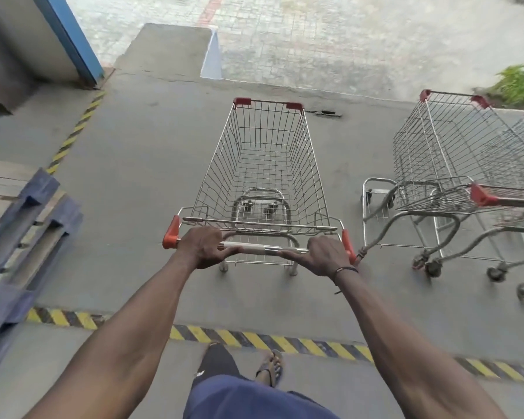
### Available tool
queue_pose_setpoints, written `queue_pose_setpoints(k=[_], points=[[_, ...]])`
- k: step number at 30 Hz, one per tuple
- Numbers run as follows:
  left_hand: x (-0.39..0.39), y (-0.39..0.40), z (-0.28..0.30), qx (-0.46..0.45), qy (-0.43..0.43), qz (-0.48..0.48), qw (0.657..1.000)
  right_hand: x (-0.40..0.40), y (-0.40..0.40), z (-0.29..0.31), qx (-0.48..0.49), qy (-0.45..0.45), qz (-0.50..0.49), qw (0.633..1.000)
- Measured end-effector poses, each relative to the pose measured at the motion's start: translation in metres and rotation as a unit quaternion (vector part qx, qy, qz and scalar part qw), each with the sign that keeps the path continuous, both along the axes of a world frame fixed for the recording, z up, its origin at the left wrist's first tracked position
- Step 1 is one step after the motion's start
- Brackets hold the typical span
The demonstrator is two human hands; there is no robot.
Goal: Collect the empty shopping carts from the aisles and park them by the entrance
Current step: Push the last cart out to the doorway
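The left hand (204, 247) and right hand (324, 255) each gripped the handle (254, 247) of one empty cart (263, 164). Two nested parked carts (454, 164) stood to its right, one blue pallet (22, 237) to its left.

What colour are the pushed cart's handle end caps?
Orange-red end caps, clearest in the head view.

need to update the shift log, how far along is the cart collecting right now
Done: at least two empty carts, the parked carts, already stand on the concrete at the right. In hand: the left hand and right hand both grip the handle of an empty cart just past the striped floor line. Left: set this cart beside the parked ones. Whether more carts remain in the aisles cannot be seen.
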State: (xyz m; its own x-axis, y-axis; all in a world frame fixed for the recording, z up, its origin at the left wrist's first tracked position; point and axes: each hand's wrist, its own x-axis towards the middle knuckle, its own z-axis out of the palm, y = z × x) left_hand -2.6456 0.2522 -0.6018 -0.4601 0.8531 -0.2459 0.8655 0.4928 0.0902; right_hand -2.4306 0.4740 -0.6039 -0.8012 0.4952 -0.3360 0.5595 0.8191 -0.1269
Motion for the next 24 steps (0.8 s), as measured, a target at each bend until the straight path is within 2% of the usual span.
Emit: queue_pose_setpoints(k=[5, 9, 24], points=[[0.019, -0.019, 0.0, 0.003, -0.012, 0.0, 1.0, 0.024, -0.023, 0.001, -0.006, -0.002, -0.015, 1.0], [0.023, -0.035, -0.001, 0.036, -0.005, -0.039, 0.999, 0.037, -0.038, -0.012, 0.002, -0.014, -0.037, 0.999], [0.05, -0.094, -0.012, -0.006, -0.005, -0.052, 0.999, 0.077, -0.101, -0.027, 0.014, -0.01, -0.062, 0.998]])
